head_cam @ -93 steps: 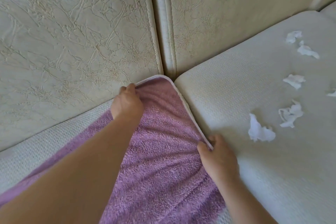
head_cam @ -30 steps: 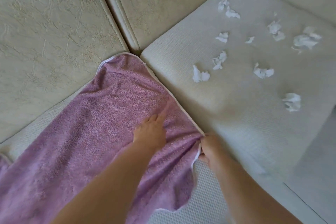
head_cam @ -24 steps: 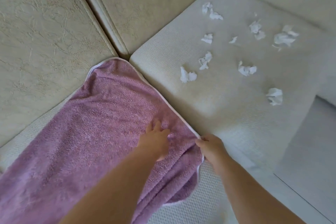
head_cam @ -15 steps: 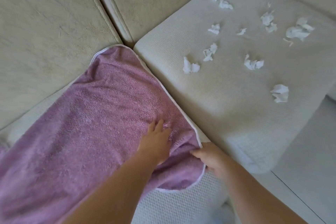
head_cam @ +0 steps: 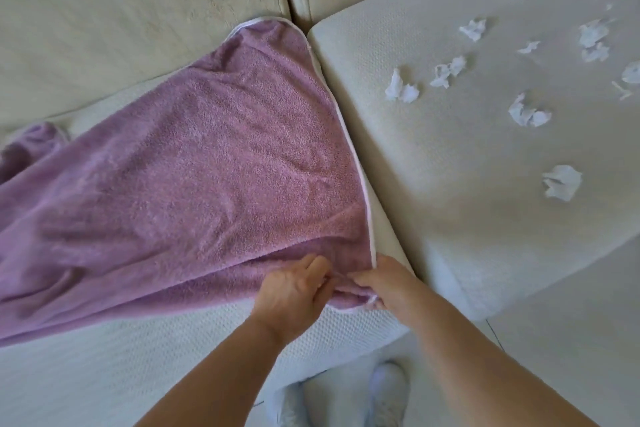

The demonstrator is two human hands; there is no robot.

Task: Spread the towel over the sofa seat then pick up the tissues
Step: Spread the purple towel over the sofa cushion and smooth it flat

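Several tissues (head_cam: pixel 528 113) scattered at 2 o'clock on cushion (head_cam: pixel 450 166), left hand (head_cam: pixel 294 291) and right hand (head_cam: pixel 386 284) at 6 o'clock, fingers curled gripping towel (head_cam: pixel 190 177) corner

The cream sofa's left seat cushion (head_cam: pixel 138 357) carries a purple towel (head_cam: pixel 207 166). The towel is spread from the back corner by the backrest (head_cam: pixel 121 28) down toward the front edge, with a bare strip along the front and its far left end bunched. The adjoining right seat cushion (head_cam: pixel 450 166) carries crumpled white tissues (head_cam: pixel 561 182), scattered over its middle and back.
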